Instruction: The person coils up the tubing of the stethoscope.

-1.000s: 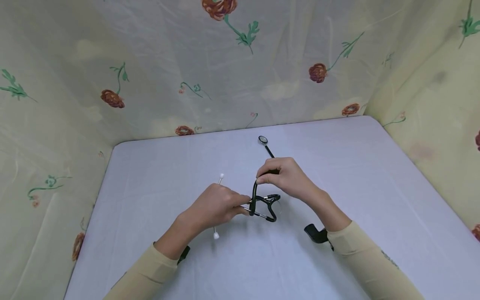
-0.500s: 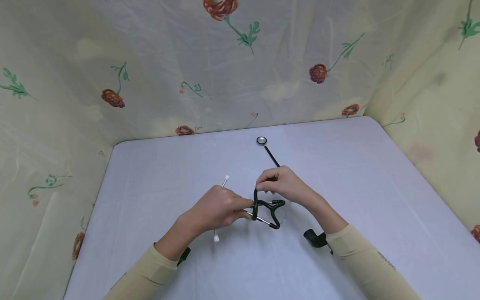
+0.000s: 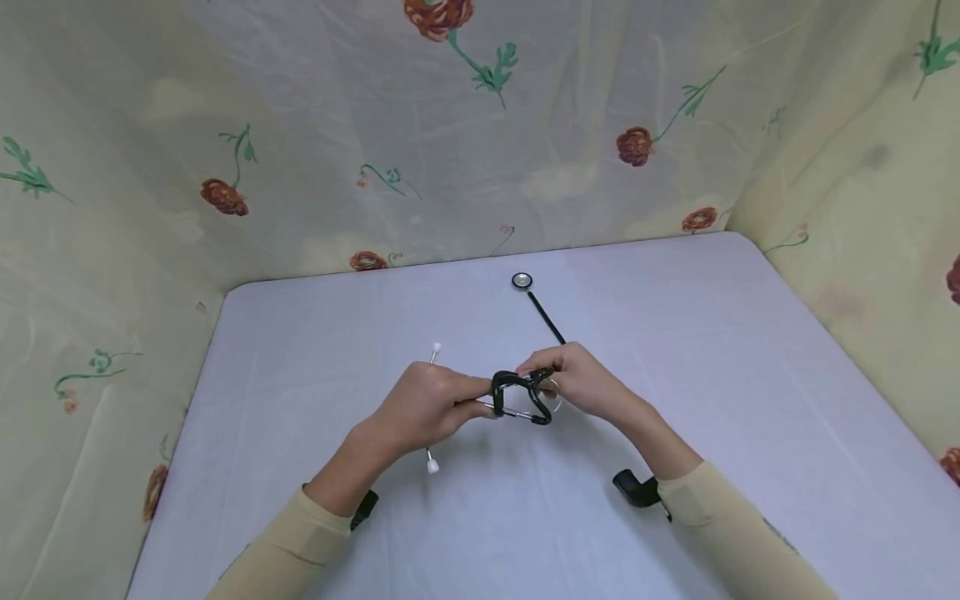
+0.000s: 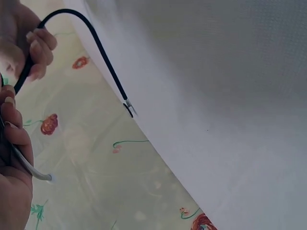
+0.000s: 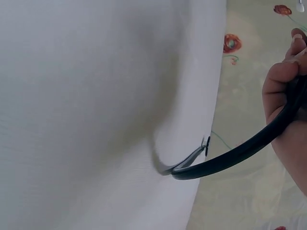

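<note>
A black stethoscope lies between my two hands in the head view. My left hand grips its metal ear tubes, with white ear tips poking out on both sides of the fist. Just past the left fingertips, black tubing is wrapped around the ear tubes, beside the Y-shaped yoke. My right hand holds the tubing with curled fingers close to the yoke. From there the tubing arches down to the table in the left wrist view. The round chest piece rests toward the table's back.
A white-covered table lies under both hands. Floral curtains hang behind it and along its sides. Black camera mounts are worn at both wrists.
The right hand has come down toward the yoke, and the piece of tubing it held upright is now down around the ear tubes. The chest piece has turned slightly; the left hand keeps its grip.
</note>
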A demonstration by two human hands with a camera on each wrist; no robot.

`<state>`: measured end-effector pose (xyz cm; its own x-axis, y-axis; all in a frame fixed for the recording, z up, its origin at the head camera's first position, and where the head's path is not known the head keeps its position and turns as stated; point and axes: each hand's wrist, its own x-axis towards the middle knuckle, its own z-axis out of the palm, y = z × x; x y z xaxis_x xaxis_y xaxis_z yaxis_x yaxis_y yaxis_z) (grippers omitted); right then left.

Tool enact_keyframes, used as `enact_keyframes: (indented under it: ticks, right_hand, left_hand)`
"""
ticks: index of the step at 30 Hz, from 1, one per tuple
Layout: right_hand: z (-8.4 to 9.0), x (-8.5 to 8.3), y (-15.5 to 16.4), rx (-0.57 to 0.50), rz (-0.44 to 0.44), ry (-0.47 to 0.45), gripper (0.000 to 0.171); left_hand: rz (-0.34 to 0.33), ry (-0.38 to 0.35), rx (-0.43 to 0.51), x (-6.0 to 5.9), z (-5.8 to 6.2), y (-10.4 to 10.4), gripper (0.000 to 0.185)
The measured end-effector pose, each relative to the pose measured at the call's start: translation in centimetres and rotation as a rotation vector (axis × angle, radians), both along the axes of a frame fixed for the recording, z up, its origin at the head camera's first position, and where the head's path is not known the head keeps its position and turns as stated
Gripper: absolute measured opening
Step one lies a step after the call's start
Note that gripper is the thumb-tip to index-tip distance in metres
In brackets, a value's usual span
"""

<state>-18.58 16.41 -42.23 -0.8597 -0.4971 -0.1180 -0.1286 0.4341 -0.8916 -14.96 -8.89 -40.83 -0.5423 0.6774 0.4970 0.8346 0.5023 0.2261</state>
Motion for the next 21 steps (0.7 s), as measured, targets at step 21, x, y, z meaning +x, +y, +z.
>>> enact_keyframes:
  ticks: [21]
  right_hand:
    - [-0.1, 3.2, -1.7, 0.195, 0.014, 0.413, 0.012]
  left_hand:
    - [0.272, -0.220, 0.116, -1.8, -1.5, -0.7, 0.010]
